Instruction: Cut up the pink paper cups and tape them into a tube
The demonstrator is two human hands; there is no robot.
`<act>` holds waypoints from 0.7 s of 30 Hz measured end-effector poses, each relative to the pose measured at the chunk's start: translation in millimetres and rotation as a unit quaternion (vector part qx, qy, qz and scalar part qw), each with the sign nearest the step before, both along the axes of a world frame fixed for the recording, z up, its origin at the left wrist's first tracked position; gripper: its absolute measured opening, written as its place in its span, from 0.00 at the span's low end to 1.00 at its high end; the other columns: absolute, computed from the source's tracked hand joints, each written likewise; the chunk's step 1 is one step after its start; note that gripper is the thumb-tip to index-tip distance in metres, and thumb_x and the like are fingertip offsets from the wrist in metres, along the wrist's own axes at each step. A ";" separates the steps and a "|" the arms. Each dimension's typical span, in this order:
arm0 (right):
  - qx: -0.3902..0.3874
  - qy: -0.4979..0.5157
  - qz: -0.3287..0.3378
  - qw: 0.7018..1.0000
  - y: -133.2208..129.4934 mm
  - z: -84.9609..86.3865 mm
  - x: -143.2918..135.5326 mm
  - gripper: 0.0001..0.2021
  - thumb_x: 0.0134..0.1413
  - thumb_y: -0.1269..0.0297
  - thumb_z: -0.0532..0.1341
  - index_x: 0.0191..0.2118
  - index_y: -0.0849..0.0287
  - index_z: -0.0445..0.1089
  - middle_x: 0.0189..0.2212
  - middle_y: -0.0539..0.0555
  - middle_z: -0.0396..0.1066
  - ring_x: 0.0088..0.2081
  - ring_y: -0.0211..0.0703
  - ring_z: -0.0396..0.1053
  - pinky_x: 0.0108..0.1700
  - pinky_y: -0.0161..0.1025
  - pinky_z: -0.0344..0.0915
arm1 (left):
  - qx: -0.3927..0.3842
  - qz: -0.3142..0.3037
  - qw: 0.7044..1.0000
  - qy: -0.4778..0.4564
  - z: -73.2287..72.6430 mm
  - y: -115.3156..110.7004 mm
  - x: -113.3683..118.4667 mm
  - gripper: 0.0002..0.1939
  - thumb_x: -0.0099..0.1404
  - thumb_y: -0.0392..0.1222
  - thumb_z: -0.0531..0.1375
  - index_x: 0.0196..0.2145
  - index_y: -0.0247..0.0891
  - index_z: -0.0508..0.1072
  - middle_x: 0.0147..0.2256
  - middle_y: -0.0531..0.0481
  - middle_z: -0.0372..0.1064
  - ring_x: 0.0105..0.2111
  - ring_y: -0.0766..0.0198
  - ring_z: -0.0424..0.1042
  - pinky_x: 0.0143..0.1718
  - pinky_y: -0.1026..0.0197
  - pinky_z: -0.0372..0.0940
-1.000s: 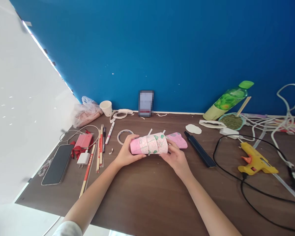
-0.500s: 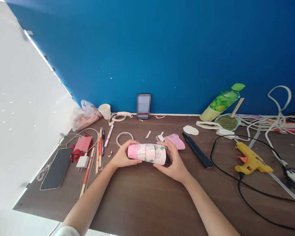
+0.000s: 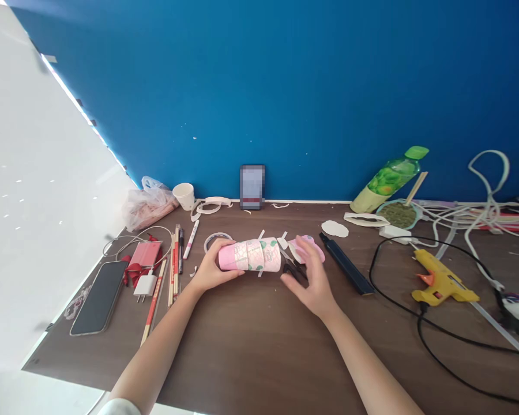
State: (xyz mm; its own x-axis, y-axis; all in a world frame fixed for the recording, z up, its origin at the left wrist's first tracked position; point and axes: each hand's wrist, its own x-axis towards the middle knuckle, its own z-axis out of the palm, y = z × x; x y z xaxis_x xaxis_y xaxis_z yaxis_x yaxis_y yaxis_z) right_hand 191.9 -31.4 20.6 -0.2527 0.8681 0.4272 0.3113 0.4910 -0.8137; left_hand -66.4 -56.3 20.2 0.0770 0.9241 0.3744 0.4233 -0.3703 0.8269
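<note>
A pink and white patterned paper cylinder (image 3: 255,255) lies sideways above the table, its left end held by my left hand (image 3: 214,268). My right hand (image 3: 311,279) is off the cylinder, just to its right, with thumb and fingers apart and nothing between them. Dark-handled scissors (image 3: 294,270) lie between the cylinder and my right hand, partly covered. A pink patterned paper piece (image 3: 318,248) rests behind my right fingers. Behind the cylinder's left end is a white ring (image 3: 216,235), partly hidden.
Left are a phone (image 3: 97,297), a white charger (image 3: 146,285), chopsticks (image 3: 172,268) and a marker (image 3: 191,239). A paper cup (image 3: 184,196) and a propped phone (image 3: 252,187) stand behind. Right are a black bar (image 3: 346,264), a yellow glue gun (image 3: 443,279), cables and a bottle (image 3: 387,181).
My right hand has let go of the cylinder's right end and opened. My left hand and the cylinder have shifted slightly left, and more of the scissors shows.
</note>
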 end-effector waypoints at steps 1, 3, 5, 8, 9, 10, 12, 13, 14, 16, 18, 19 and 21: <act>0.024 0.010 -0.063 0.998 3.4 -0.7 2.3 0.28 0.51 0.60 0.60 0.58 0.53 0.53 0.57 0.59 0.57 0.59 0.52 0.55 0.58 0.53 0.56 | 0.003 0.011 1.000 -0.001 -1.3 1.2 -2.1 0.32 0.46 0.44 0.69 0.48 0.39 0.63 0.46 0.42 0.64 0.49 0.53 0.64 0.51 0.50 0.59; 0.060 -0.005 -0.190 0.980 10.7 -3.0 7.5 0.18 0.54 0.61 0.56 0.52 0.56 0.61 0.49 0.60 0.65 0.53 0.52 0.61 0.54 0.53 0.58 | 0.010 0.026 1.000 0.000 -3.5 3.1 -5.5 0.32 0.47 0.44 0.69 0.49 0.39 0.64 0.48 0.42 0.64 0.51 0.52 0.64 0.52 0.49 0.59; 0.077 -0.070 -0.259 0.960 16.9 -6.2 12.1 0.16 0.54 0.62 0.54 0.49 0.57 0.64 0.47 0.62 0.67 0.51 0.55 0.62 0.53 0.56 0.57 | 0.016 0.035 0.999 0.008 -4.2 4.2 -7.9 0.31 0.48 0.44 0.69 0.49 0.40 0.64 0.49 0.42 0.63 0.51 0.52 0.64 0.54 0.49 0.58; 0.064 -0.176 -0.284 0.940 21.5 -12.2 15.1 0.18 0.51 0.60 0.57 0.49 0.56 0.63 0.47 0.62 0.67 0.52 0.61 0.60 0.53 0.61 0.51 | 0.022 0.038 0.999 0.025 -3.2 4.9 -10.9 0.30 0.49 0.44 0.68 0.49 0.40 0.64 0.50 0.42 0.64 0.51 0.53 0.64 0.54 0.50 0.58; 0.051 -0.196 -0.282 0.938 21.9 -14.2 15.1 0.21 0.49 0.59 0.58 0.51 0.56 0.62 0.47 0.62 0.67 0.52 0.62 0.60 0.53 0.62 0.50 | 0.021 0.036 0.999 0.034 -2.8 5.1 -12.2 0.30 0.50 0.44 0.67 0.49 0.40 0.64 0.50 0.42 0.64 0.51 0.53 0.64 0.54 0.50 0.58; 0.037 -0.205 -0.278 0.938 22.0 -16.0 14.8 0.24 0.48 0.59 0.59 0.52 0.56 0.60 0.46 0.61 0.67 0.51 0.62 0.60 0.53 0.62 0.50 | 0.018 0.036 0.998 0.046 -2.6 5.5 -13.7 0.29 0.50 0.43 0.67 0.50 0.40 0.64 0.50 0.42 0.64 0.52 0.53 0.64 0.54 0.50 0.58; 0.016 -0.199 -0.262 0.944 21.7 -18.5 13.6 0.30 0.45 0.59 0.60 0.56 0.56 0.55 0.46 0.62 0.66 0.50 0.61 0.61 0.52 0.62 0.51 | 0.011 0.043 0.996 0.072 -3.3 6.4 -17.4 0.30 0.50 0.43 0.67 0.50 0.40 0.64 0.50 0.42 0.64 0.52 0.53 0.64 0.54 0.49 0.58; 0.013 -0.187 -0.254 0.949 21.6 -19.2 13.1 0.32 0.45 0.59 0.61 0.58 0.57 0.53 0.47 0.63 0.65 0.50 0.61 0.60 0.51 0.61 0.52 | 0.008 0.049 0.995 0.084 -4.2 7.1 -19.6 0.30 0.50 0.42 0.67 0.51 0.41 0.64 0.50 0.42 0.65 0.52 0.52 0.64 0.54 0.48 0.57; 0.014 -0.172 -0.248 0.953 21.5 -19.6 12.7 0.34 0.44 0.59 0.61 0.58 0.58 0.52 0.47 0.64 0.63 0.50 0.61 0.60 0.51 0.59 0.53 | 0.006 0.057 0.994 0.093 -5.2 7.8 -21.8 0.31 0.49 0.42 0.67 0.51 0.41 0.64 0.50 0.42 0.65 0.52 0.51 0.65 0.54 0.47 0.57; 0.014 -0.145 -0.241 0.960 21.5 -19.8 12.2 0.35 0.43 0.59 0.61 0.59 0.60 0.52 0.45 0.64 0.63 0.49 0.60 0.60 0.49 0.54 0.57 | 0.009 0.067 0.992 0.110 -7.1 9.0 -26.2 0.32 0.49 0.43 0.67 0.51 0.42 0.63 0.50 0.42 0.65 0.52 0.51 0.64 0.54 0.46 0.56; -0.014 -0.125 -0.228 0.966 21.3 -19.7 11.9 0.35 0.43 0.60 0.61 0.59 0.60 0.52 0.40 0.60 0.66 0.44 0.56 0.64 0.45 0.50 0.61 | 0.014 0.075 0.988 0.136 -7.7 9.7 -29.9 0.32 0.49 0.45 0.67 0.51 0.42 0.64 0.52 0.42 0.62 0.54 0.50 0.62 0.55 0.45 0.56; -0.035 -0.120 -0.220 0.967 20.9 -19.6 11.7 0.34 0.44 0.60 0.61 0.59 0.59 0.53 0.37 0.58 0.67 0.41 0.54 0.66 0.43 0.48 0.62 | 0.017 0.082 0.985 0.151 -7.4 9.9 -31.5 0.31 0.49 0.46 0.67 0.51 0.41 0.64 0.52 0.41 0.61 0.55 0.49 0.60 0.56 0.46 0.55; -0.066 -0.116 -0.210 0.968 19.6 -19.5 11.1 0.31 0.45 0.60 0.60 0.58 0.57 0.55 0.34 0.55 0.68 0.37 0.51 0.68 0.40 0.47 0.63 | 0.022 0.098 0.979 0.179 -6.1 9.9 -33.8 0.30 0.50 0.47 0.67 0.50 0.41 0.65 0.52 0.42 0.59 0.55 0.50 0.59 0.56 0.47 0.55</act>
State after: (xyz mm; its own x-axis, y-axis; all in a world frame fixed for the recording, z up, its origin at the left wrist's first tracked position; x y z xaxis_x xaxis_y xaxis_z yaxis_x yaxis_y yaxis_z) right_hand 203.0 -11.8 1.1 0.0593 0.9585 0.2789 0.6427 0.1771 -0.7453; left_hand -100.1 -46.4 14.1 0.0334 0.9176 0.3962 0.7492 -0.2853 0.5977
